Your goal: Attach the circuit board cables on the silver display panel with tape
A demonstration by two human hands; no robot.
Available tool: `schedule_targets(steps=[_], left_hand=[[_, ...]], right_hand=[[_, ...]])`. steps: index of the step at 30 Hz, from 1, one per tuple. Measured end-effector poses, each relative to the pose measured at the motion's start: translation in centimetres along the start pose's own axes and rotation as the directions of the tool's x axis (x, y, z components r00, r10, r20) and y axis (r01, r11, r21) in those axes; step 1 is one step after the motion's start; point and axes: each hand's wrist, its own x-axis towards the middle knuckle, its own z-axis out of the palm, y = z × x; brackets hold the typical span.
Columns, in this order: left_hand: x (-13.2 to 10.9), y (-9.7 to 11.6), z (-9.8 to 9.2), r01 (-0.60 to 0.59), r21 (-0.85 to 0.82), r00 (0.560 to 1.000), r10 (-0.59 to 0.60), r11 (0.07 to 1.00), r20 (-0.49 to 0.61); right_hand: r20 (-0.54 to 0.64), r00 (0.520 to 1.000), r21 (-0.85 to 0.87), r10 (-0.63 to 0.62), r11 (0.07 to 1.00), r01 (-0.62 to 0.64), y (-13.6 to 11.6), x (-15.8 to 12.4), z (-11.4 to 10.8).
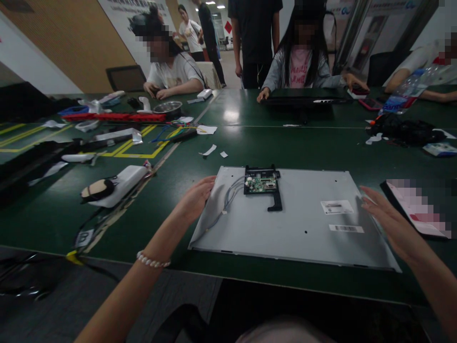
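Note:
A flat grey display panel (250, 233) lies back side up on the green table in front of me. A green circuit board (262, 183) in a black plastic bracket (275, 204) sits near its far edge, with thin grey cables (230, 193) running to the left. My left hand (195, 196) has its fingers against the panel's left edge. At the right edge, my right hand (383, 212) grips with fingertips and thumb. Both hands hold the panel between them; the undersides of the fingers are hidden. White labels (336, 206) mark the panel's right part.
A phone (414, 209) lies right of the panel. Left stands a white device with a tan pad (98, 191) by a cable. Farther off are a monitor (307, 102), a red strip (114, 116), a metal bowl (167, 108) and a bottle (405, 93). People sit across the table (250, 143).

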Motion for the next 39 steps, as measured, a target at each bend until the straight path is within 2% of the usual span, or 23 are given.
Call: schedule_targets(steps=[6,12,14,16,19,22,24,28,32,39], left_hand=[[-0.9,-0.3,2.0,0.017,0.051,1.000,-0.018,0.999,0.019],[-1.2,-1.2,3.1,0.039,0.098,0.999,-0.042,0.994,0.027],[-1.2,-1.4,3.3,-0.010,0.220,0.999,0.003,0.975,0.033],[-1.0,-1.3,3.6,-0.129,0.410,0.992,0.119,0.903,0.051],[0.1,-0.7,4.6,-0.334,0.577,0.942,0.255,0.745,0.217],[1.8,0.1,6.2,-0.461,0.563,0.868,0.217,0.686,0.447],[3.1,0.5,7.2,-0.497,0.556,0.827,0.170,0.666,0.535],[5.0,0.6,8.4,-0.514,0.511,0.784,0.136,0.689,0.606],[5.4,0.2,8.5,-0.528,0.451,0.756,0.156,0.720,0.636],[4.9,0.3,9.3,-0.631,0.538,0.702,0.117,0.559,0.703]], right_hand=[[-0.005,0.994,-0.280,-0.110,0.954,0.104,1.8,0.5,-1.5],[0.089,0.958,-0.549,-0.271,0.790,0.275,2.1,0.4,-0.9],[0.120,0.951,-0.619,-0.286,0.727,0.297,1.6,0.4,-0.2],[0.171,0.938,-0.668,-0.303,0.664,0.336,0.7,0.8,0.6],[0.254,0.910,-0.702,-0.328,0.584,0.407,-1.0,2.0,2.0],[0.291,0.898,-0.725,-0.330,0.536,0.432,-2.5,3.5,3.7],[0.311,0.894,-0.734,-0.321,0.517,0.441,-3.0,4.3,5.0],[0.334,0.887,-0.755,-0.320,0.472,0.455,-2.9,5.0,6.9],[0.306,0.882,-0.779,-0.360,0.438,0.449,-2.3,4.8,7.5],[0.286,0.891,-0.832,-0.354,0.369,0.413,-2.6,5.0,7.9]])
